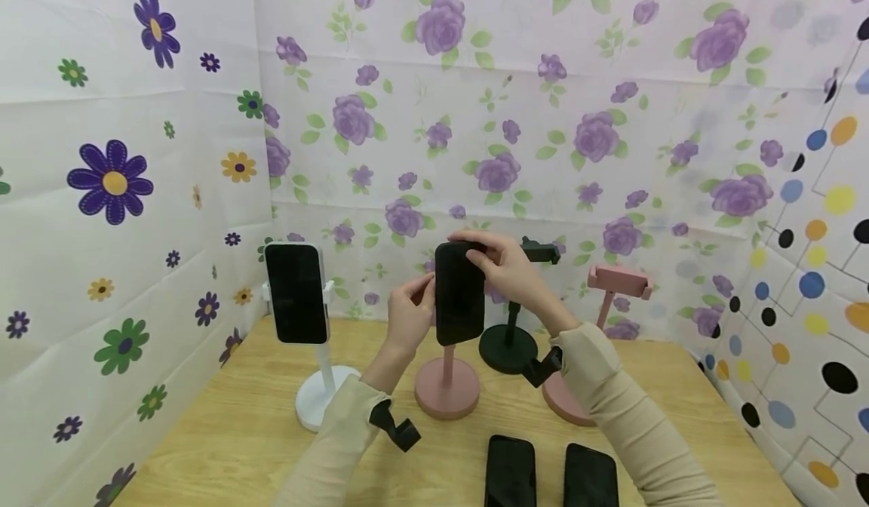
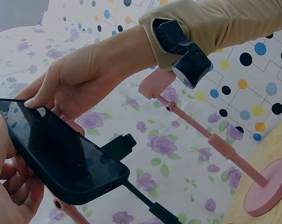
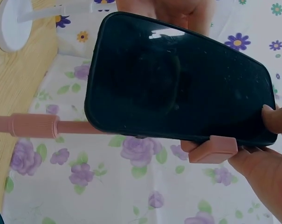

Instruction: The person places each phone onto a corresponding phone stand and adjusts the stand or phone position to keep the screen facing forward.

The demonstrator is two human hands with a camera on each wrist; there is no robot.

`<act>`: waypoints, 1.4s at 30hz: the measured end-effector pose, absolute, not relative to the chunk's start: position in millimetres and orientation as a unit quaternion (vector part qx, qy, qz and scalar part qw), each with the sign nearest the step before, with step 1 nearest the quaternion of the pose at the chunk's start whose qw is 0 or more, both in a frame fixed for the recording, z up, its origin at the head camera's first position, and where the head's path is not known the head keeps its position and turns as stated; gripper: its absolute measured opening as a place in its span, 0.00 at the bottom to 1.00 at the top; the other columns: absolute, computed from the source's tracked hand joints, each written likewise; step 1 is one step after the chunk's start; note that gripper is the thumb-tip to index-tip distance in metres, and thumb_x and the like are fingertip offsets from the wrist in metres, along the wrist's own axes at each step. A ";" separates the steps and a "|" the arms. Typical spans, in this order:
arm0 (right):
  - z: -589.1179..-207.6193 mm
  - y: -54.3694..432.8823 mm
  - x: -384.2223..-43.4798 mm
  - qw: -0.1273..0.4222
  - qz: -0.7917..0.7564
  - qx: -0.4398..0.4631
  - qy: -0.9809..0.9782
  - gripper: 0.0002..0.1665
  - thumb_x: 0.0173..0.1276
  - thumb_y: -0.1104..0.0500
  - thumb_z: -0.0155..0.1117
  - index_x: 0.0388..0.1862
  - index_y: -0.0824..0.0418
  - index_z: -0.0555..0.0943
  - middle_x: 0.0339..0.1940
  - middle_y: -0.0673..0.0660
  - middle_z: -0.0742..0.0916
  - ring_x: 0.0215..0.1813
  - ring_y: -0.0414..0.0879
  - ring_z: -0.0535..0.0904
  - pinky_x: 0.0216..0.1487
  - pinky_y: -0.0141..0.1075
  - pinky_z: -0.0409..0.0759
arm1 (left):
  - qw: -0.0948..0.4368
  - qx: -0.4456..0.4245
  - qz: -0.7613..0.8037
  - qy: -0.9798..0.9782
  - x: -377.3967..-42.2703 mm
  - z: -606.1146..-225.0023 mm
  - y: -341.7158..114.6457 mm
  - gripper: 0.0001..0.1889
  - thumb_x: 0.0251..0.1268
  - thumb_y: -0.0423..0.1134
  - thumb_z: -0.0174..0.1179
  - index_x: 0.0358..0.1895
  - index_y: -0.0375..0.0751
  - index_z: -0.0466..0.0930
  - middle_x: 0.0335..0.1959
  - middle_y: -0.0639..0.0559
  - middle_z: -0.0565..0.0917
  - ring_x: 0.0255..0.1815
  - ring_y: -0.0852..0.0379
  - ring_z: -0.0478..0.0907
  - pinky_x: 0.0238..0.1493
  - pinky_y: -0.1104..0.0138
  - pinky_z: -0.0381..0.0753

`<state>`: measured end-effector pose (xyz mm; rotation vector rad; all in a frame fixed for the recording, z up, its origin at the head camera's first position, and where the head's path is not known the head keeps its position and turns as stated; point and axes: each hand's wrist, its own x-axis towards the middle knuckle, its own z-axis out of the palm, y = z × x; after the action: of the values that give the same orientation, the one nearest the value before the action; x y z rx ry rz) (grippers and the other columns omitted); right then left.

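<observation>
A black smartphone (image 1: 460, 296) stands upright, screen toward me, at the head of a pink phone stand (image 1: 448, 390). My right hand (image 1: 505, 265) grips its top right corner, thumb on the screen and fingers behind. In the right wrist view, a pink clamp end (image 3: 213, 150) laps over the phone's edge close to that hand. My left hand (image 1: 410, 311) is at the phone's left edge, fingers curled and thumb near the fingertips, pinching at the side of the stand's holder. The phone hides most of the holder, and the left fingertips are partly hidden in the left wrist view (image 2: 12, 177).
A white stand (image 1: 328, 390) holding another phone (image 1: 296, 293) is at the left. Behind and right are a dark green stand (image 1: 509, 348) and a second pink stand (image 1: 619, 281). Two black phones (image 1: 511, 471) lie flat at the wooden table's (image 1: 224, 424) front. Patterned cloths surround it.
</observation>
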<state>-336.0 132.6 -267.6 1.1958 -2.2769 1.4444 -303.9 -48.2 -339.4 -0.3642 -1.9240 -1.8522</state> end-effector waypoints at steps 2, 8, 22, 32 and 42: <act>-264.9 133.7 -335.2 0.089 0.476 0.400 -0.778 0.20 0.77 0.64 0.48 0.64 0.57 0.75 0.62 0.59 0.80 0.13 0.48 0.72 0.16 0.40 0.77 | 0.224 -0.139 -0.668 -0.696 -304.0 -340.4 -47.5 0.14 0.71 0.33 0.55 0.53 0.30 0.82 0.44 0.33 0.85 0.32 0.65 0.79 0.34 0.78 0.79; -251.5 133.9 -328.6 0.102 0.411 0.408 -0.809 0.21 0.76 0.66 0.47 0.62 0.52 0.77 0.60 0.57 0.82 0.16 0.47 0.75 0.20 0.37 0.77 | 0.245 -0.158 -0.656 -0.697 -304.8 -340.8 -44.6 0.13 0.71 0.33 0.55 0.52 0.31 0.82 0.42 0.33 0.85 0.29 0.67 0.77 0.30 0.79 0.77; -242.8 136.7 -324.6 0.112 0.351 0.398 -0.840 0.24 0.75 0.66 0.50 0.66 0.52 0.75 0.66 0.55 0.79 0.09 0.46 0.64 0.17 0.35 0.73 | 0.304 -0.165 -0.640 -0.686 -305.5 -346.7 -45.6 0.13 0.70 0.33 0.56 0.50 0.27 0.83 0.39 0.33 0.86 0.32 0.55 0.83 0.34 0.77 0.80; -246.0 138.2 -319.8 0.168 0.306 0.414 -0.840 0.25 0.74 0.67 0.51 0.68 0.54 0.73 0.65 0.58 0.79 0.07 0.38 0.60 0.18 0.32 0.66 | 0.293 -0.164 -0.640 -0.691 -279.2 -324.5 -43.3 0.12 0.69 0.28 0.55 0.49 0.21 0.81 0.39 0.29 0.85 0.33 0.44 0.84 0.34 0.78 0.80; -246.9 138.0 -315.5 0.202 0.266 0.408 -0.849 0.27 0.72 0.71 0.53 0.68 0.58 0.73 0.58 0.63 0.83 0.11 0.36 0.51 0.18 0.30 0.57 | 0.284 -0.158 -0.656 -0.681 -306.1 -348.0 -45.7 0.13 0.70 0.32 0.56 0.51 0.26 0.82 0.41 0.33 0.86 0.35 0.46 0.85 0.39 0.70 0.85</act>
<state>-315.5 138.0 -246.9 1.1396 -2.3715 0.7440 -306.1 -45.7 -348.0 -0.4240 -1.8224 -1.7552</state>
